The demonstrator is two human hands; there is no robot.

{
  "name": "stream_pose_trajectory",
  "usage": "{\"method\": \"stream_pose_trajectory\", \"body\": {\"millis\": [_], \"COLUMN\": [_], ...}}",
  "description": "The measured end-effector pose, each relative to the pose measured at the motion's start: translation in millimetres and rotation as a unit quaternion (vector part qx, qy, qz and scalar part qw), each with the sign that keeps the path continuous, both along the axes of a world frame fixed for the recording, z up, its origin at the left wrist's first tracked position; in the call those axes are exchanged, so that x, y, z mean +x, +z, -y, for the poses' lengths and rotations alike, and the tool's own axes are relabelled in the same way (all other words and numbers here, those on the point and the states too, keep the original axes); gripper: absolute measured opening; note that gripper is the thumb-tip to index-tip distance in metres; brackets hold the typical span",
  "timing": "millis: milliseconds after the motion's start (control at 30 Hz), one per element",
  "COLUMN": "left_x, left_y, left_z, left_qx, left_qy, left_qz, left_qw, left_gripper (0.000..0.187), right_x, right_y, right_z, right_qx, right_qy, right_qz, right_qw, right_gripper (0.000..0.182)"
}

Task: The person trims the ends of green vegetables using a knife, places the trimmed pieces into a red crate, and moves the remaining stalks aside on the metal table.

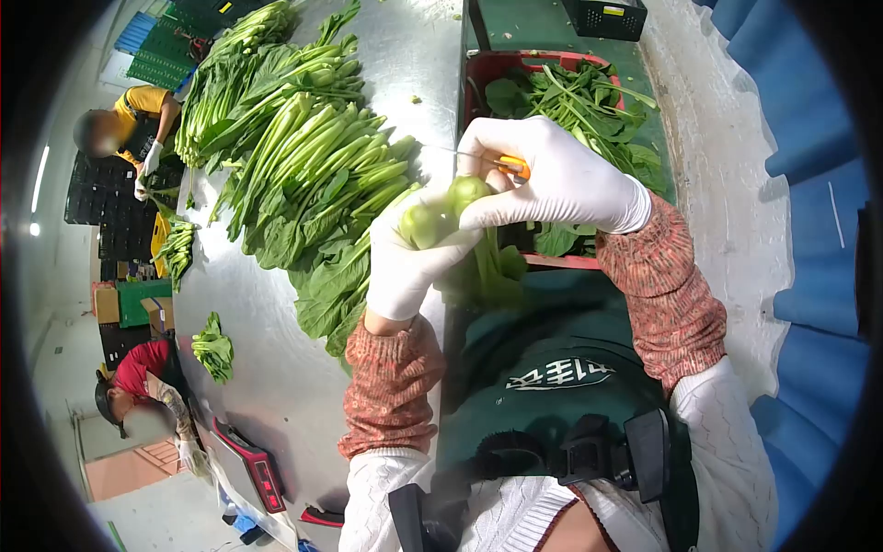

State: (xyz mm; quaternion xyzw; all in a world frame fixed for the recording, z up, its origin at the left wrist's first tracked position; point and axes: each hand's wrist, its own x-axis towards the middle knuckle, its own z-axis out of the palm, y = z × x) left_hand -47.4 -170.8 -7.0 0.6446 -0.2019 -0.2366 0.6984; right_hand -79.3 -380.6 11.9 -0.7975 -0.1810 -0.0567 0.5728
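My left hand (405, 262), in a white glove, is closed around stalks of choy sum (425, 226), their pale cut ends facing up. The leaves of the held greens hang down between my hands, partly blurred. My right hand (556, 175), also gloved, is closed on a small knife with an orange handle (512, 166). A thin blade points left from it, above the stalks. My right thumb is at a stalk end, next to my left hand. A large heap of choy sum (317, 175) lies on the metal table just left of my left hand.
A red crate (561, 263) with loose leaves (584, 106) stands on my right. A red scale (250, 465) and a small bunch of greens (213, 348) are on the metal table (267, 317). Two co-workers stand along its far side. A black crate (607, 18) is at the back.
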Motion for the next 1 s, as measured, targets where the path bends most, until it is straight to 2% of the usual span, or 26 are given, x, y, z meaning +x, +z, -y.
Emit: {"method": "stream_pose_trajectory", "body": {"millis": [67,167,233,333,433,467,567,600,633,700,733,800,900,1000], "left_x": [-1,-2,-2,7,17,16,21,14,13,12,8,0,-13,-28], "left_y": [-2,-5,-6,-3,-7,-10,-29,-30,-32,-39,-37,-44,-47,-41], "left_z": [3,8,9,-2,-14,-16,-10,-9,-6,-7,-4,-7,-7,-4], "left_qx": [0.024,0.045,0.056,0.008,-0.068,-0.086,-0.201,-0.219,-0.226,-0.244,-0.244,-0.187,-0.125,-0.045], "left_qy": [0.041,0.079,0.098,-0.013,-0.166,-0.188,-0.218,-0.188,-0.206,-0.23,-0.226,-0.225,-0.206,-0.165], "left_qz": [0.02,0.053,0.077,-0.025,-0.127,-0.148,-0.24,-0.243,-0.255,-0.279,-0.285,-0.29,-0.268,-0.195], "left_qw": [0.999,0.994,0.991,1.0,0.975,0.967,0.924,0.926,0.917,0.9,0.899,0.911,0.933,0.966], "left_gripper": [0.037,0.036,0.035,0.035,0.042,0.051,0.056,0.058,0.058,0.057,0.054,0.05,0.063,0.052], "right_x": [4,4,1,-1,-5,-5,-3,-6,-10,-10,-8,-12,-16,-15], "right_y": [-9,-6,-2,-7,0,0,-6,-2,1,-5,-10,-11,-20,-29], "right_z": [-1,-3,-4,1,14,16,8,5,0,1,2,9,8,8], "right_qx": [0.002,-0.044,-0.033,-0.007,0.13,0.156,0.157,0.176,0.264,0.189,0.143,0.135,0.172,0.109], "right_qy": [-0.017,-0.064,-0.06,-0.002,0.109,0.131,0.119,0.144,0.177,0.148,0.152,0.161,0.159,0.138], "right_qz": [0.044,0.036,0.023,-0.015,-0.151,-0.178,-0.101,-0.143,-0.188,-0.164,-0.136,-0.195,-0.237,-0.269], "right_qw": [0.999,0.996,0.997,1.0,0.974,0.963,0.975,0.963,0.929,0.957,0.969,0.958,0.943,0.947], "right_gripper": [0.038,0.038,0.036,0.029,0.025,0.028,0.031,0.038,0.042,0.044,0.04,0.033,0.025,0.025]}}
